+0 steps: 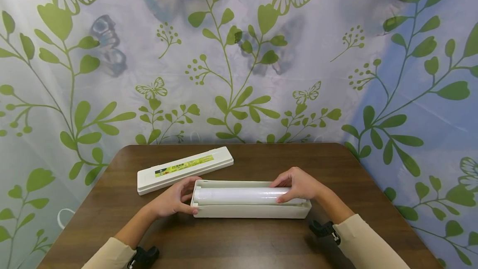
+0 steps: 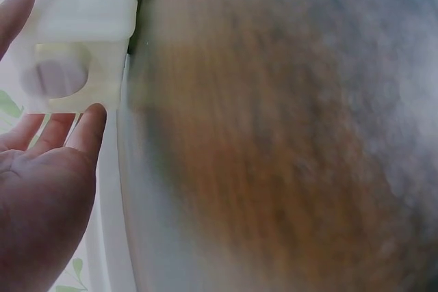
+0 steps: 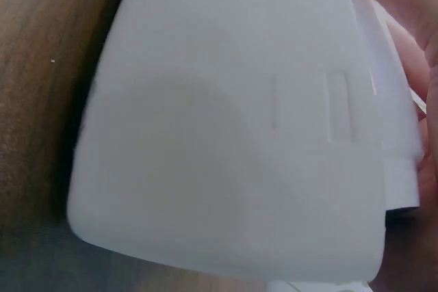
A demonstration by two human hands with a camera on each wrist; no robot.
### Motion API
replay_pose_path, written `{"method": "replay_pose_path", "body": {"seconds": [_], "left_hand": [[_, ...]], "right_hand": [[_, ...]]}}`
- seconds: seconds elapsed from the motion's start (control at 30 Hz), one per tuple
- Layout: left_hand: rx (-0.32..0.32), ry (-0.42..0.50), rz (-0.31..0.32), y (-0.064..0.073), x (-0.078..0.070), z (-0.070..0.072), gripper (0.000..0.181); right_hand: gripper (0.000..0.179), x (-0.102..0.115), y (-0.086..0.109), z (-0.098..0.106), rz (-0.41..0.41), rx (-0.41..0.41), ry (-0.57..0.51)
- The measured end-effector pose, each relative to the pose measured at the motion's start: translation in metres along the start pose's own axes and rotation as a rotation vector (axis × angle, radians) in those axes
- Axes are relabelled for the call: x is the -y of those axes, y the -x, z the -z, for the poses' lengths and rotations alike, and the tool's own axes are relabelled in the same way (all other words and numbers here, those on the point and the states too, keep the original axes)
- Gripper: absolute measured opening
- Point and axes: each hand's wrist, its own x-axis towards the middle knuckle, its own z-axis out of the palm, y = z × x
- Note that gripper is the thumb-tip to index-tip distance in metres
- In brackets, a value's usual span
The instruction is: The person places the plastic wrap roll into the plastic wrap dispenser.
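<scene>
An open white plastic box (image 1: pixel 254 211) lies lengthwise on the table with a roll of cling film (image 1: pixel 235 195) inside. At the box's left end my left hand (image 1: pixel 173 197) grips it, thumb at the front corner and fingers toward the back. My right hand (image 1: pixel 300 186) holds the roll near its right end, thumb on the front and fingers behind. In the right wrist view the roll's end (image 3: pixel 400 186) shows past the box wall (image 3: pixel 226 135), beside my fingers. The left wrist view shows the box's end (image 2: pixel 102 76) between my thumb and fingers.
Behind the left hand, a long white lid (image 1: pixel 184 169) with a yellow-green label lies slantwise on the brown wooden table (image 1: pixel 239 244). A curtain (image 1: pixel 239 74) with leaves and butterflies hangs beyond the table's far edge.
</scene>
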Motion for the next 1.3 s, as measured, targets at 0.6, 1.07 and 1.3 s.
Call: {"method": "replay_pose_path", "body": {"seconds": [0.6, 1.07, 1.3], "left_hand": [[0.006, -0.006, -0.009, 0.0003, 0.0021, 0.0025, 0.089], [0.015, -0.004, -0.011, -0.001, -0.0009, 0.0017, 0.089], [0.016, -0.003, -0.009, -0.0012, -0.0006, 0.0015, 0.088]], "right_hand": [[0.035, -0.0016, 0.0051, -0.007, -0.035, -0.072, 0.041], [0.037, -0.0054, 0.0067, -0.0095, -0.037, -0.068, 0.13], [0.038, -0.0009, 0.0091, -0.0098, -0.021, -0.07, 0.154]]}}
